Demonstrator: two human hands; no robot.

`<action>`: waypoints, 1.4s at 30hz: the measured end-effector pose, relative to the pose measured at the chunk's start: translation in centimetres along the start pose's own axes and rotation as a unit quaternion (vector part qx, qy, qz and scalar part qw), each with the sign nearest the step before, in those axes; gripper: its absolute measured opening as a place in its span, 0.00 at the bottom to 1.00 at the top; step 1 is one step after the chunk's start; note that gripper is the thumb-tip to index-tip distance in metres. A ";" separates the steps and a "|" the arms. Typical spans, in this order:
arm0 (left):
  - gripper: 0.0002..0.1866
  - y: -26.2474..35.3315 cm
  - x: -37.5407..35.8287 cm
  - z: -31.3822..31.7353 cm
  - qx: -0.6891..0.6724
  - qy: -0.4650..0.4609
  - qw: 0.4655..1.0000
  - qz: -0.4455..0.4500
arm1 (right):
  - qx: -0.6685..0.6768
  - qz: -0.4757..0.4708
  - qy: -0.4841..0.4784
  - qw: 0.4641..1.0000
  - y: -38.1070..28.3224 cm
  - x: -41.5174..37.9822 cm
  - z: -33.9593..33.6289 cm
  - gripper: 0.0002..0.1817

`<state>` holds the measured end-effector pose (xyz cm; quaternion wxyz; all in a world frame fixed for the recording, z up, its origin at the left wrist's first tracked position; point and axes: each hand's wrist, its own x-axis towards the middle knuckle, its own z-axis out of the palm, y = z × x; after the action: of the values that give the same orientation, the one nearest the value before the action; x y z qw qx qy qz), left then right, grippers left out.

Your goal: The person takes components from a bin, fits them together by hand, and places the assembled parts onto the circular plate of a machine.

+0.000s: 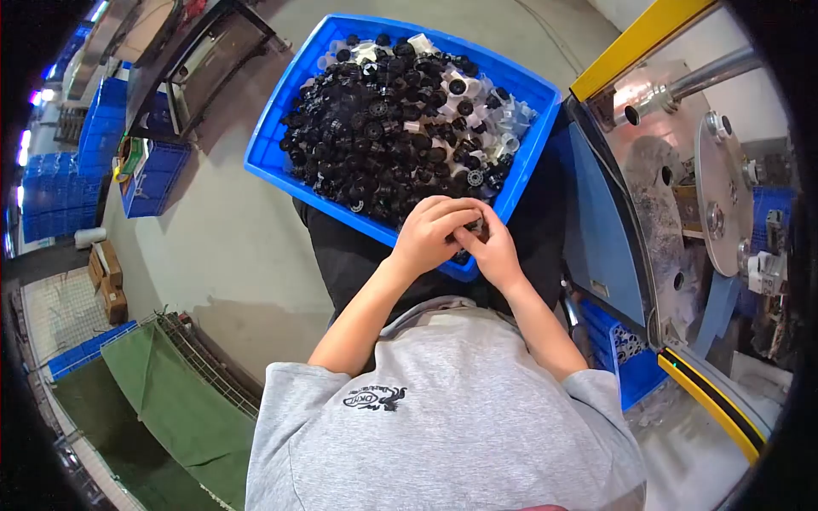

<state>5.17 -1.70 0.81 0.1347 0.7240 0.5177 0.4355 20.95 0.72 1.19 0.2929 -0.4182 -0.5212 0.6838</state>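
Observation:
My left hand (433,232) and my right hand (494,249) meet over the near edge of a blue plastic bin (341,200). The fingers of both are closed together around a small part that they mostly hide; only a bit of something dark and pale shows between them, and I cannot make out its kind. Heaped in the bin are many black round plastic caps (354,119), with translucent white plastic pieces (511,115) mostly toward the right side. The bin is close to my lap, against dark trousers (341,255).
Right of me stands a machine with a yellow frame (639,43) and a blue panel (601,230). Another blue bin (635,358) with small parts sits below it. At left are a green cloth cover (179,392), cardboard boxes (106,277) and stacked blue crates (60,196).

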 end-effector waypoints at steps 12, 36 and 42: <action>0.23 1.4 0.8 1.9 -0.007 -0.017 0.999 0.029 | 0.067 -0.037 0.051 0.996 2.6 -1.7 -2.3 0.26; 0.11 -8.6 4.3 7.3 0.399 -0.213 0.881 -0.142 | -0.241 -0.074 0.494 0.832 -18.2 -8.4 -34.6 0.20; 0.10 -8.6 2.9 7.8 0.329 -0.178 0.912 -0.168 | -0.236 -0.089 0.447 0.858 -17.1 -9.2 -36.9 0.18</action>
<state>6.03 6.51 -7.87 0.0499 0.6954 0.7128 0.0761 57.12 15.13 16.10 0.4465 -0.6872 -0.5153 0.2509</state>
